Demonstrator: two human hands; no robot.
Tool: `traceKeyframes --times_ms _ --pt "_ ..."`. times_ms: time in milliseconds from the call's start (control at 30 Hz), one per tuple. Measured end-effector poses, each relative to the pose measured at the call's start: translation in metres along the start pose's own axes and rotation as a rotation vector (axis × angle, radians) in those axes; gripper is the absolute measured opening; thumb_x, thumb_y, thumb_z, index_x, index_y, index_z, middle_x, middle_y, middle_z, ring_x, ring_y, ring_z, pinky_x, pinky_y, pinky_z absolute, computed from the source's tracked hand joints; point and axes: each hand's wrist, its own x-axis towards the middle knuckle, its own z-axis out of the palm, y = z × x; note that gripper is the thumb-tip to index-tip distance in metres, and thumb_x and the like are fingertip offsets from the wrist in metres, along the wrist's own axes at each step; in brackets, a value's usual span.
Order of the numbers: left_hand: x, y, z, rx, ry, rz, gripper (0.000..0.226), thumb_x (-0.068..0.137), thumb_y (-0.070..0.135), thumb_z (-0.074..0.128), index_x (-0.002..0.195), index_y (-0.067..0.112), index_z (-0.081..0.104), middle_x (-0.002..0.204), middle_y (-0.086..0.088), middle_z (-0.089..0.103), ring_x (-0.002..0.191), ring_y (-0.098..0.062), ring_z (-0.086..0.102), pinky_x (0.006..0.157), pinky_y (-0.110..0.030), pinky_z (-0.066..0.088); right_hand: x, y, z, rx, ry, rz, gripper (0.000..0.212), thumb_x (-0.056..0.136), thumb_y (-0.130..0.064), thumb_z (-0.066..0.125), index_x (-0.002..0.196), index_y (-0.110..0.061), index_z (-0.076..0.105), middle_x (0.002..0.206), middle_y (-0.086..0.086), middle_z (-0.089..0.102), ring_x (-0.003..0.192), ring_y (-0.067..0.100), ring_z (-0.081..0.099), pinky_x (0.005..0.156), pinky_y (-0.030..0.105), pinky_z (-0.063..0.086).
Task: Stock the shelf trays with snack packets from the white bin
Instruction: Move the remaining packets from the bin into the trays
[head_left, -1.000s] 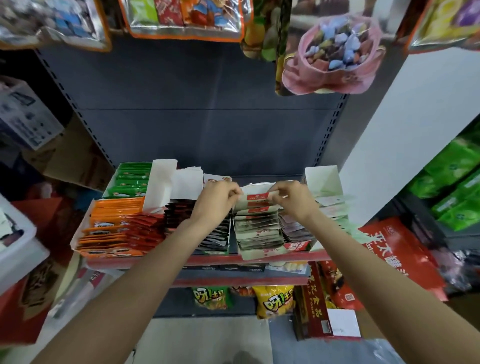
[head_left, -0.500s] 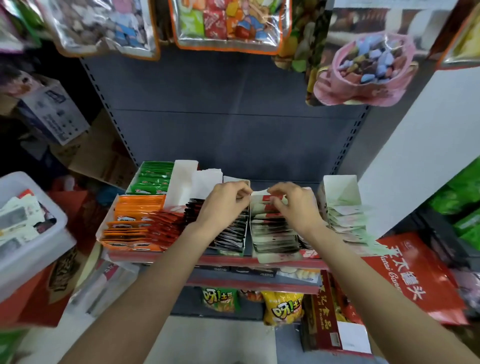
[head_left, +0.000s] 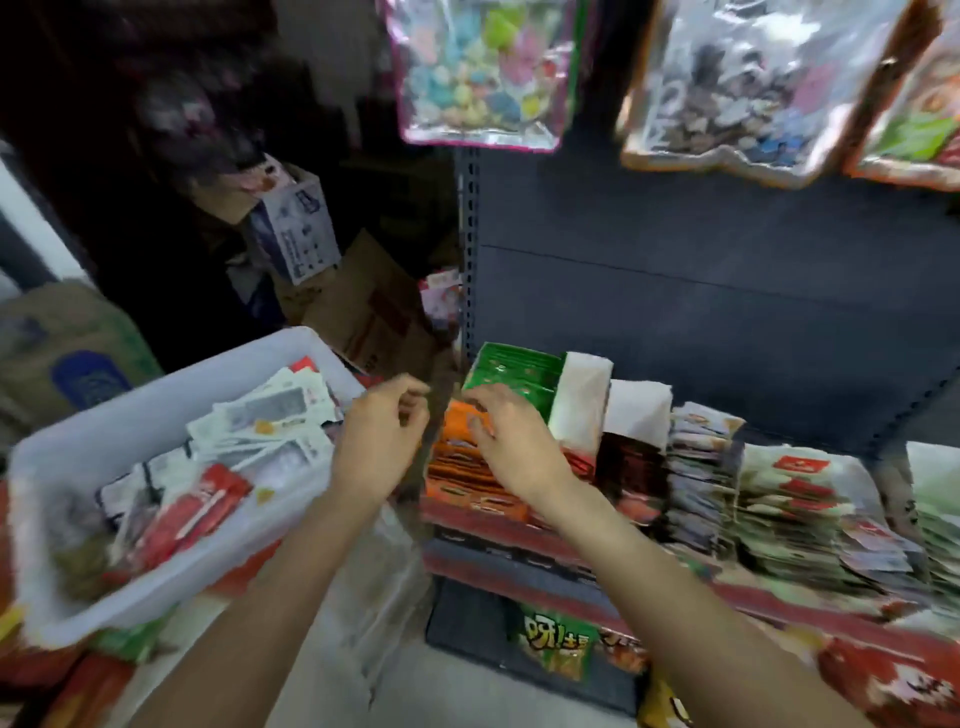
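Note:
The white bin (head_left: 130, 415) stands at the left, filled with several white and red snack packets (head_left: 260, 431). To its right, shelf trays hold rows of orange packets (head_left: 462, 467), green packets (head_left: 511, 371), dark packets (head_left: 631, 467) and white-red packets (head_left: 789, 499). My left hand (head_left: 376, 441) hovers in the air between the bin's right rim and the shelf, fingers loosely curled, holding nothing. My right hand (head_left: 511, 441) floats over the orange packets, fingers loosely bent and empty. The picture is motion-blurred.
Clear bags of sweets (head_left: 480, 73) hang above the dark shelf back panel (head_left: 701, 291). Cardboard boxes (head_left: 358, 306) are piled behind the bin. Yellow-green snack bags (head_left: 558, 642) sit on the lower shelf. A red shelf edge (head_left: 519, 535) runs below the trays.
The view has swung left, bringing the white bin into full sight. Both hands left the white-red packet tray and moved left, now empty near the orange packets and the bin.

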Motion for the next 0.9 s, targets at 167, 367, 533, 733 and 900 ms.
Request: traceKeyframes --times_ms 167,367,533,733,900 --pt "0.019 -0.132 -0.060 0.241 -0.192 -0.122 0.027 0.090 0.017 0.052 0.112 0.009 0.064 0.114 -0.011 0.064 0.111 -0.031 0.056 0.094 -0.037 0.042 0.065 -0.076 0.105 0.020 -0.171 0.047 0.038 0.092 -0.013 0.051 0.128 -0.003 0.053 0.128 0.017 0.052 0.122 0.030 0.046 0.102 0.036 0.036" --pt "0.031 -0.243 -0.108 0.409 -0.509 -0.177 0.067 0.090 0.048 0.043 0.144 0.009 0.034 0.153 -0.009 0.028 0.141 -0.021 0.025 0.112 -0.027 0.020 0.113 -0.110 0.192 -0.146 -0.527 0.211 0.069 0.095 -0.034 0.052 0.151 -0.014 0.015 0.157 0.009 0.013 0.144 0.028 0.017 0.113 0.040 0.027" --pt "0.030 -0.279 -0.125 0.490 -0.797 -0.117 0.097 0.081 0.058 0.061 0.152 0.018 0.008 0.160 -0.001 -0.003 0.147 -0.019 0.000 0.118 -0.040 0.014 0.129 -0.109 0.224 -0.284 -0.717 0.290 0.095 0.080 -0.042 0.070 0.151 -0.020 0.011 0.157 0.009 0.005 0.144 0.030 0.008 0.117 0.041 0.018" --pt "0.027 -0.295 -0.123 0.331 -0.685 -0.118 0.095 0.076 0.040 0.075 0.150 0.016 0.021 0.159 0.000 0.009 0.145 -0.020 0.012 0.116 -0.039 0.021 0.135 -0.117 0.228 -0.387 -0.621 0.280 0.094 0.069 -0.038 0.080 0.144 -0.021 0.026 0.143 0.009 0.024 0.133 0.030 0.021 0.108 0.046 0.033" --pt "0.037 -0.294 -0.124 0.210 -0.413 -0.181 0.046 0.077 0.011 0.075 0.120 0.007 0.058 0.131 -0.010 0.045 0.121 -0.024 0.044 0.103 -0.031 0.034 0.138 -0.124 0.232 -0.492 -0.513 0.275 0.086 0.064 -0.038 0.083 0.133 -0.021 0.034 0.130 0.011 0.028 0.124 0.030 0.027 0.099 0.045 0.041"
